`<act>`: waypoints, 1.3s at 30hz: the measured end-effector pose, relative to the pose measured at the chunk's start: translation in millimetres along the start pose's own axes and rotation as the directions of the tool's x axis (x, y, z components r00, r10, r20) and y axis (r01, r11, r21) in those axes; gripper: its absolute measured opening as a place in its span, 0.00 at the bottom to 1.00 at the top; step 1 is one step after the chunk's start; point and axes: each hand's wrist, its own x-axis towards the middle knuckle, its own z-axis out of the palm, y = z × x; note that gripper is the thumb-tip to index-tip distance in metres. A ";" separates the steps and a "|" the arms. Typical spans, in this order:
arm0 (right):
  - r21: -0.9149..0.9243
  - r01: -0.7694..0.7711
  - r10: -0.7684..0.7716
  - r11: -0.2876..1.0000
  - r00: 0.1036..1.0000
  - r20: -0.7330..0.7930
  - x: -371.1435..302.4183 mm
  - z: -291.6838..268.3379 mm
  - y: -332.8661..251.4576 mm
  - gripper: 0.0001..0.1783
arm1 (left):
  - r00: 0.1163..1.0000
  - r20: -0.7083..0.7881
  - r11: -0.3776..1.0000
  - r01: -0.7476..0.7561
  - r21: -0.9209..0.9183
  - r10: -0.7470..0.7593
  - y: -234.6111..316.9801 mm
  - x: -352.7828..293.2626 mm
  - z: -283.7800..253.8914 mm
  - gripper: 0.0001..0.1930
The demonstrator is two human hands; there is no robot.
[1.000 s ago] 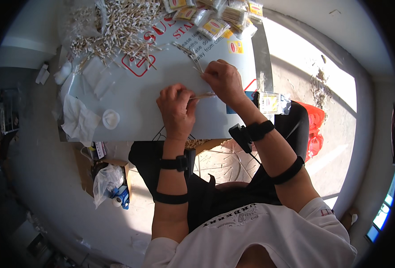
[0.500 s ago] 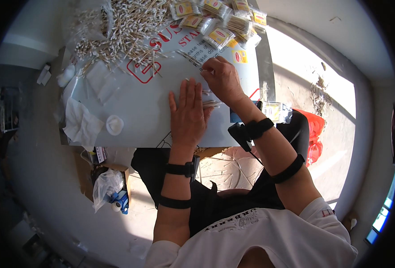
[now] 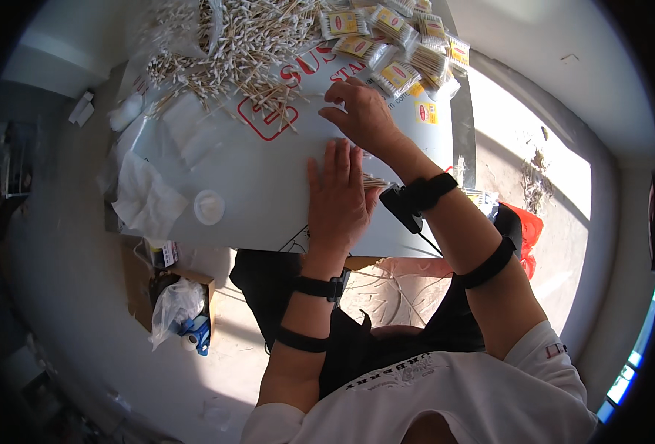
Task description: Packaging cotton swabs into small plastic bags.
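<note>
My left hand (image 3: 340, 196) lies flat on the grey-white table (image 3: 257, 200), fingers stretched out. A small bunch of cotton swabs (image 3: 374, 181) sticks out beside its thumb; part of the bunch is hidden. Farther off, my right hand (image 3: 364, 117) hovers over the printed tabletop. Its thumb and forefinger are apart, and I see nothing between them. Ahead and to the left spreads a big heap of loose cotton swabs (image 3: 231, 55). Several clear packets of swabs with yellow labels (image 3: 398, 76) are piled just beyond my right hand.
A yellow label card (image 3: 427, 112) lies at the table's right. On the left are a white cloth (image 3: 146, 196) and a round white lid-like piece (image 3: 209, 207). A cardboard box (image 3: 139, 285) with a plastic bag stands on the floor. Red bags (image 3: 531, 237) lie at the right.
My right hand has moved forward and left toward the swab heap, and its pinched fingers have come apart. My left hand stays flat beside the small bunch. The whole view has shifted slightly.
</note>
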 end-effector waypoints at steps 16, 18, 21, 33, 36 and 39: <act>-0.263 0.101 0.013 0.959 0.917 0.399 -14.0 -40.6 17.7 0.07 | 1.000 0.019 0.999 0.015 -0.032 -0.015 -3.2 -1.0 -3.3 0.39; -0.255 0.120 0.008 0.959 0.893 0.451 -10.0 -45.1 13.4 0.05 | 1.000 0.017 0.999 0.017 -0.035 -0.016 -2.9 -0.6 -3.3 0.39; -0.152 0.064 -0.011 0.986 0.947 0.321 8.9 -29.7 10.6 0.06 | 1.000 0.005 0.998 0.019 -0.058 -0.019 -1.2 0.3 -2.1 0.40; -0.246 0.167 -0.080 0.955 0.942 0.326 8.6 -12.9 16.1 0.03 | 1.000 0.024 1.000 -0.002 -0.030 0.003 -3.0 -1.7 0.2 0.44; -0.145 0.242 -0.166 0.959 0.899 0.406 -21.8 -33.5 15.8 0.03 | 1.000 0.011 0.998 0.025 -0.053 -0.024 -1.8 -2.2 -4.3 0.44; -0.066 0.236 -0.186 0.970 0.882 0.433 -45.8 -44.2 24.0 0.03 | 0.998 0.068 1.000 0.006 -0.018 -0.005 1.4 -1.0 -5.2 0.43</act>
